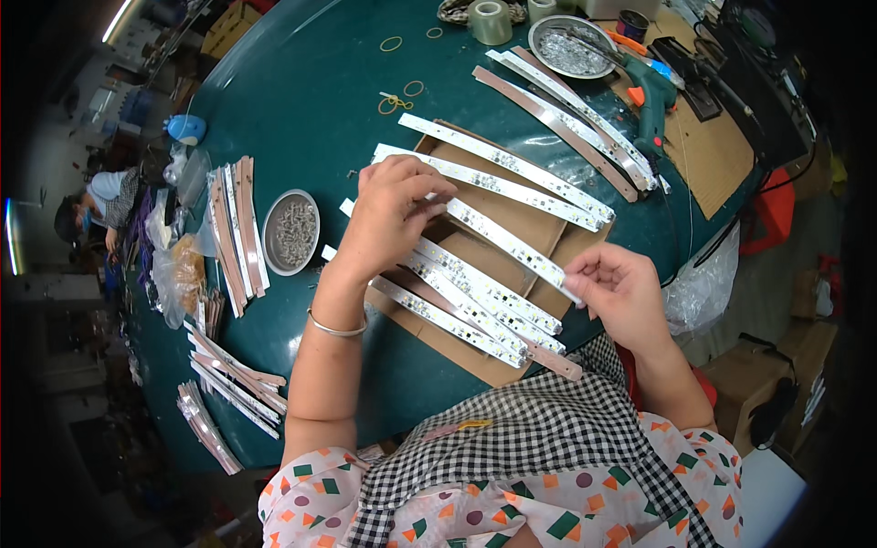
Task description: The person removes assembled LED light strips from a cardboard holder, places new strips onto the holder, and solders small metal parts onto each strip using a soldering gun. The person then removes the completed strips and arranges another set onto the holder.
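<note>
Several white LED light strips lie side by side across an open cardboard box (548, 228) in front of me. My right hand (617, 290) pinches the near right end of one LED strip (512, 242) between thumb and fingers. Over the same strip's other end, my left hand (397, 208) has its fingers curled together; whatever they hold is too small or hidden to make out. Below this strip lie more LED strips (493, 297), with a pinkish-brown backing strip (555, 363) among them. Two further strips (512, 164) rest beyond my hands.
Left of the box stands a metal bowl of small screws (294, 236), beside stacked strips (239, 233). At the far right are another strip bundle (571, 119), a green electric screwdriver (650, 105) and a metal dish (574, 46). Rubber bands (391, 103) lie on the green table (301, 119).
</note>
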A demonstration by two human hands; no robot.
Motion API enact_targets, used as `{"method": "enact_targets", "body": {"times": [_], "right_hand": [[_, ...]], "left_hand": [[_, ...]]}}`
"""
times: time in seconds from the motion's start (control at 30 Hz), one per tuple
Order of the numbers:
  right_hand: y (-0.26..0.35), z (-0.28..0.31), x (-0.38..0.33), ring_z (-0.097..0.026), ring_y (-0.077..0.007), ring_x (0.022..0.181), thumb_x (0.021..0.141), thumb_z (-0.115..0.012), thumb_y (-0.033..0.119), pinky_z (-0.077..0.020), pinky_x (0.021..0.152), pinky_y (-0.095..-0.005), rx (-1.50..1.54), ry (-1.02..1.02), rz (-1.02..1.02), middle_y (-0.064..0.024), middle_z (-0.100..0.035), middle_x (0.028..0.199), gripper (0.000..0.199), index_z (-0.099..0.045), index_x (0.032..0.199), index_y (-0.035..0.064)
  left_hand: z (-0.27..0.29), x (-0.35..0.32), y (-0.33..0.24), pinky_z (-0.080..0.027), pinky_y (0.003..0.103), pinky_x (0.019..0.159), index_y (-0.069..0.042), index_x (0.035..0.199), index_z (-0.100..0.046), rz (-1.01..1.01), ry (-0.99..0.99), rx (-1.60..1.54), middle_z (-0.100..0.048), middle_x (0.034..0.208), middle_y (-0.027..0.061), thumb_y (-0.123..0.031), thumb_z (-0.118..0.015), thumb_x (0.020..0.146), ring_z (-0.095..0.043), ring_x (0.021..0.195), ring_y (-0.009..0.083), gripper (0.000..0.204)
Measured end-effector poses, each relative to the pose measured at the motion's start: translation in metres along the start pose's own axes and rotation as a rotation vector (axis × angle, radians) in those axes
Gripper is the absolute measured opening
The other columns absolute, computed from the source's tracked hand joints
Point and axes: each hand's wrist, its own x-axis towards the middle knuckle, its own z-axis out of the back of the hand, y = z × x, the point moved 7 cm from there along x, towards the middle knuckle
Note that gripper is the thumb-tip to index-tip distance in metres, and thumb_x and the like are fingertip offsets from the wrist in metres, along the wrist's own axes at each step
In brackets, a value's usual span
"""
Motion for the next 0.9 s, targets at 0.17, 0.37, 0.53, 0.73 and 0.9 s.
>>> {"method": "enact_targets", "body": {"times": [0.17, 0.37, 0.53, 0.73, 0.9], "right_hand": [[0.015, 0.013, 0.004, -0.063, -0.0108, 0.063, 0.082, -0.071, 0.000, -0.0505, 0.057, -0.0234, -0.352, -0.269, 0.329, -0.0080, -0.069, 0.080, 0.009, -0.068, 0.091, -0.0020], [0.054, 0.007, -0.021, -0.066, -0.0206, 0.070, 0.079, -0.073, 0.001, -0.0494, 0.054, -0.0286, -0.720, -0.396, 0.668, -0.0109, -0.068, 0.083, 0.011, -0.068, 0.088, -0.0009], [0.024, -0.027, -0.015, -0.062, -0.0159, 0.054, 0.078, -0.076, 0.005, -0.0477, 0.051, -0.0267, -0.530, 0.024, 0.348, -0.0108, -0.067, 0.069, 0.013, -0.070, 0.087, -0.0017], [0.000, -0.023, -0.008, -0.062, -0.0119, 0.053, 0.081, -0.076, 0.007, -0.0477, 0.051, -0.0254, -0.368, -0.060, 0.252, -0.0112, -0.067, 0.065, 0.010, -0.072, 0.083, -0.0017], [0.009, -0.012, -0.013, -0.062, -0.0156, 0.056, 0.079, -0.078, 0.008, -0.0480, 0.052, -0.0269, -0.508, -0.228, 0.396, -0.0112, -0.067, 0.070, 0.015, -0.069, 0.088, -0.0016]], "left_hand": [[0.007, -0.004, -0.001, -0.041, 0.035, 0.089, -0.008, 0.097, -0.072, 0.018, -0.103, 0.045, -0.068, 0.099, 0.0033, 0.003, -0.073, 0.072, -0.060, 0.095, 0.0226, 0.027], [0.020, -0.032, 0.008, -0.046, 0.037, 0.085, -0.007, 0.096, -0.073, 0.158, -0.052, 0.099, -0.068, 0.099, 0.0043, 0.000, -0.075, 0.071, -0.059, 0.098, 0.0243, 0.026], [0.013, -0.042, 0.013, -0.046, 0.038, 0.086, -0.006, 0.098, -0.073, 0.165, -0.107, 0.139, -0.068, 0.103, 0.0055, -0.004, -0.075, 0.073, -0.058, 0.102, 0.0258, 0.025], [0.019, -0.057, 0.019, -0.045, 0.040, 0.097, -0.006, 0.111, -0.069, 0.230, -0.319, 0.095, -0.065, 0.119, 0.0113, -0.006, -0.075, 0.073, -0.058, 0.112, 0.0290, 0.039], [0.031, -0.078, 0.050, -0.049, 0.039, 0.092, -0.001, 0.114, -0.067, 0.512, -0.376, 0.200, -0.066, 0.118, 0.0151, -0.011, -0.078, 0.075, -0.063, 0.105, 0.0304, 0.042]]}}
